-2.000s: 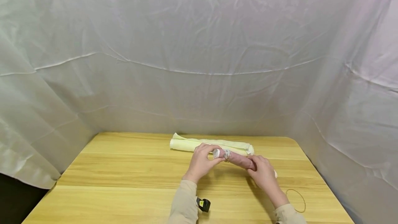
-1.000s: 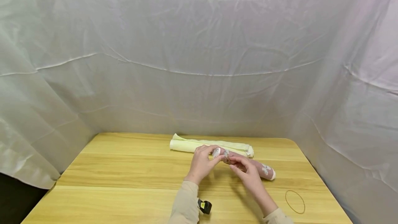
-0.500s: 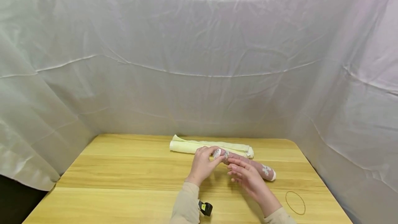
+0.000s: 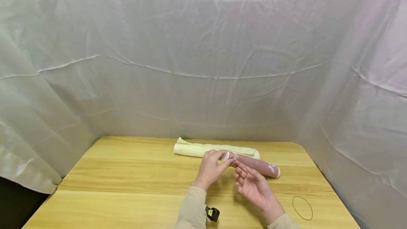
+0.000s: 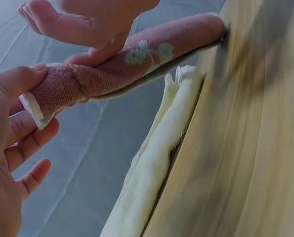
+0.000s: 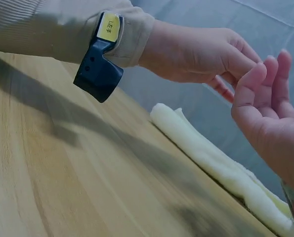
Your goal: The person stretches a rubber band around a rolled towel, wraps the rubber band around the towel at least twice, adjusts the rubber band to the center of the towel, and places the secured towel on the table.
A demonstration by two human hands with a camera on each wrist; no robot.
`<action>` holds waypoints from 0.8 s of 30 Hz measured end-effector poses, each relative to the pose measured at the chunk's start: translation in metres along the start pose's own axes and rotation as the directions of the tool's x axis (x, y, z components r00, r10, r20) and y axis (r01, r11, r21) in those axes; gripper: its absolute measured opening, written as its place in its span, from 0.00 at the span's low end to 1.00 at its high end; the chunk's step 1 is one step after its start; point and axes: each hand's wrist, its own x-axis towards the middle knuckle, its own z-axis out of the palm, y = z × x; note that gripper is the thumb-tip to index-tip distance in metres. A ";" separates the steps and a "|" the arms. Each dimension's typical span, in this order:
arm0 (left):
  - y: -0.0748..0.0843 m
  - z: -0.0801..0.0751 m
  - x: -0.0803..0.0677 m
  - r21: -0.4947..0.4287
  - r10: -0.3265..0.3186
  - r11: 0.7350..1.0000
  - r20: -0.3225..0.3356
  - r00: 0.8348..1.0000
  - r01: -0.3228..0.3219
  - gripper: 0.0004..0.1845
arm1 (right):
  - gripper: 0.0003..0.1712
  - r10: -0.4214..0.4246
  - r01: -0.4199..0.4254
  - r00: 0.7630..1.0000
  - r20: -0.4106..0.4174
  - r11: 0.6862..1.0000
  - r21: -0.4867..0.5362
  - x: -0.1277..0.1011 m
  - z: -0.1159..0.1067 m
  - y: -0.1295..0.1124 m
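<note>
The left hand (image 4: 210,169) is raised above the counter, its fingers curled and its thumb pressed toward the fingertips in a pinch. A beige sleeve (image 4: 190,209) covers the left forearm, and a small black and yellow device (image 4: 212,213) is strapped at that wrist. The right hand (image 4: 252,186) is held just beside the left one, palm turned up, fingers relaxed and slightly spread, nothing gripped.

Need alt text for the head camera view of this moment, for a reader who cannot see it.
A person's left hand pinches one banded end of a rolled pink towel lifted off a wooden table, while the right hand is open, palm up, just below the roll. A rolled cream towel lies behind, and a rubber band lies on the table to the right.
</note>
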 end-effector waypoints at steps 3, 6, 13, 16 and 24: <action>0.002 0.001 0.000 -0.007 -0.008 1.000 0.034 0.999 0.009 0.15 | 0.24 0.002 -0.002 1.000 0.010 1.000 -0.002 -0.001 -0.001 -0.001; 0.002 0.001 -0.001 -0.012 -0.018 1.000 0.051 0.999 0.019 0.16 | 0.24 0.018 -0.019 1.000 -0.022 0.999 -0.040 0.000 -0.001 -0.002; 0.001 0.001 0.001 -0.023 0.026 0.999 0.043 0.999 -0.025 0.15 | 0.19 0.000 -0.081 0.962 -0.273 0.954 -0.287 0.004 0.008 -0.005; 0.001 0.001 0.001 -0.046 0.043 0.998 0.059 0.997 -0.041 0.13 | 0.20 -0.114 -0.118 0.881 -0.459 0.886 -0.448 0.007 0.014 -0.002; 0.003 0.000 0.001 -0.135 0.053 0.990 0.147 0.988 -0.033 0.10 | 0.10 -0.678 -0.241 0.525 -0.515 0.461 -0.854 0.015 0.024 0.009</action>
